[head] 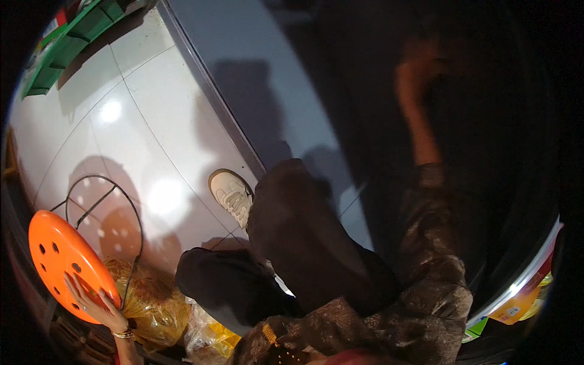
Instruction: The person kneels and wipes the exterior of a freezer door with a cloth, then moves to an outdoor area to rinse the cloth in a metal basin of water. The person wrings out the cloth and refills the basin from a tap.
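My left hand (93, 303), with a ring and a bracelet, lies with spread fingers on the orange plastic seat (59, 260) of a stool. The seat has several holes and is tilted. Its dark metal legs and ring (141, 219) stick out over the pale floor. At the upper right, my right hand (417, 73) is in deep shadow and blurred, stretched forward beyond the sleeve. Whether it touches or holds anything cannot be seen.
Yellow plastic bags (155, 305) lie beside the stool. A green plastic crate (73, 45) stands at the upper left. A metal edge (214, 91) borders a grey surface ahead of my knees. Packaged goods (515, 305) sit on a shelf at the lower right.
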A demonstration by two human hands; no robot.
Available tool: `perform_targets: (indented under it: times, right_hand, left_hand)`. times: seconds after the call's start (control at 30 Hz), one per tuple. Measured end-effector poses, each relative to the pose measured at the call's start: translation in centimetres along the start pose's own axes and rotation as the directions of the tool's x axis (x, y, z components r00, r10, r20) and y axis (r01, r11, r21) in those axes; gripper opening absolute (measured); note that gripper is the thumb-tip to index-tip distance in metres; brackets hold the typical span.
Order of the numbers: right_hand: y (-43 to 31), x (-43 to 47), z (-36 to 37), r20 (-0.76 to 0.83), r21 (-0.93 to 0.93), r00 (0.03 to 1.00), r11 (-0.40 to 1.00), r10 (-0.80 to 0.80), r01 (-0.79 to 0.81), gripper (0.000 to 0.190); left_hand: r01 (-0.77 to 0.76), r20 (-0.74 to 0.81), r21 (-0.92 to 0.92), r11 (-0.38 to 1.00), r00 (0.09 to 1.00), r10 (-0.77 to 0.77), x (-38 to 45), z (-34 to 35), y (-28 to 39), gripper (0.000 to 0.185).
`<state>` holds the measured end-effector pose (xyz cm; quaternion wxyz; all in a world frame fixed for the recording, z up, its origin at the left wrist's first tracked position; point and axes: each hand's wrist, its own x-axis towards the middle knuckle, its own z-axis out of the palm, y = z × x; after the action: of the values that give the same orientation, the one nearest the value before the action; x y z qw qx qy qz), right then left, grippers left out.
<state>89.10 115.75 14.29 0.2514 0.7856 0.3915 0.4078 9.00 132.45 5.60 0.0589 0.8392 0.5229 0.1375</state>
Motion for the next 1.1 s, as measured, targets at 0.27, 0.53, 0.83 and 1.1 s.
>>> perform_targets:
  times: [0.27, 0.53, 0.83, 1.1]
  right_hand:
    - [-1.6, -8.9, 3.2, 0.294, 0.391, 0.924, 0.913, -0.244, 0.116, 0.032]
    - [15.3, -5.4, -8.2, 0.115, -0.384, 0.991, 0.923, 0.072, -0.022, 0.042]
    - [-0.2, -22.0, 3.9, 0.361, 0.167, 0.871, 0.942, -0.334, 0.291, 0.042]
    - [22.2, -18.6, -4.1, 0.079, 0.071, 0.978, 0.978, 0.191, -0.197, 0.052]
  left_hand:
    - [-0.032, -0.026, -0.007, 0.999, 0.999, 0.032, -0.2, 0.0, -1.1, 0.064]
    - [-0.135, -0.05, 0.177, 0.975, 0.988, 0.146, 0.1, -0.4, -1.4, 0.064]
    - [-0.187, -0.091, 0.128, 0.974, 0.976, 0.2, 0.1, 1.7, -1.3, 0.06]
    - [-0.228, -0.078, 0.142, 0.963, 0.968, 0.24, 0.5, 0.3, -1.3, 0.059]
